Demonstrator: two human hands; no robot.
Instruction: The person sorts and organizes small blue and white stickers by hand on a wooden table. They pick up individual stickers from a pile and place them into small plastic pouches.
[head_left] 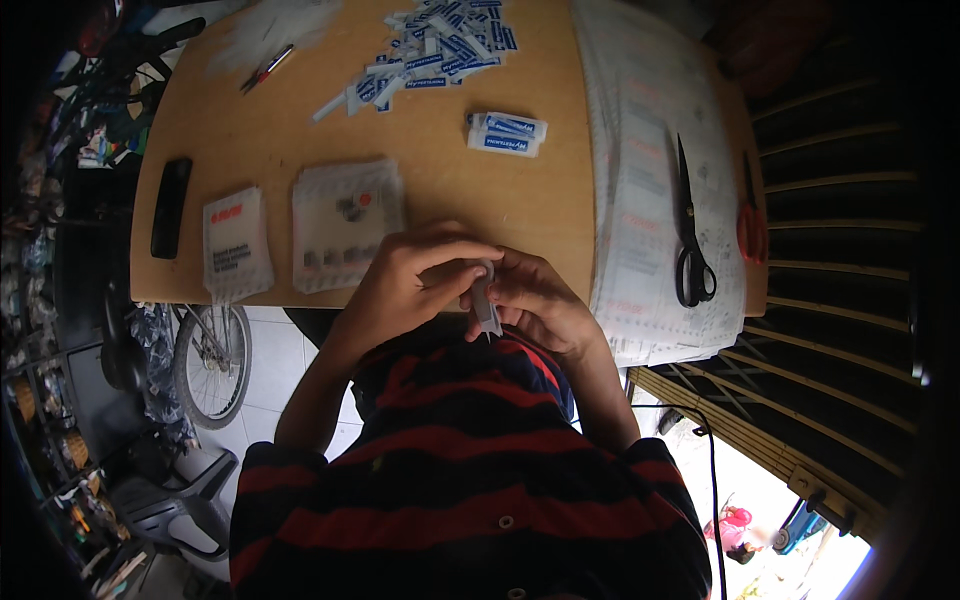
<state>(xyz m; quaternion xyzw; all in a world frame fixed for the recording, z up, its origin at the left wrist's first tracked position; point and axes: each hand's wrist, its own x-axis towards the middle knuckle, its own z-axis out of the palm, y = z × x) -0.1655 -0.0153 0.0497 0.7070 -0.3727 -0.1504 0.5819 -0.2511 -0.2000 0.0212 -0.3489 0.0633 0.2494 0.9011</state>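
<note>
Close to my body, at the table's near edge, both my hands meet around a small pale grey-white strip [486, 310] with a notched lower end. My left hand [408, 280] pinches its upper end between thumb and forefinger. My right hand [545, 303] has its fingers curled round the strip from the other side. Part of the strip is hidden by the fingers. Beyond the hands lies a short stack of blue-and-white labels [508, 140]. Farther back is a loose, spread-out heap of similar labels [445, 55].
Left on the wooden table [530, 200] lie two stacks of printed translucent sheets [345, 225], a black phone [172, 208] and a red-handled cutting tool [267, 68]. Black scissors [690, 235] and orange-handled scissors [752, 225] rest right, by large printed plastic sheets [640, 180]. A bicycle wheel [212, 365] stands below left.
</note>
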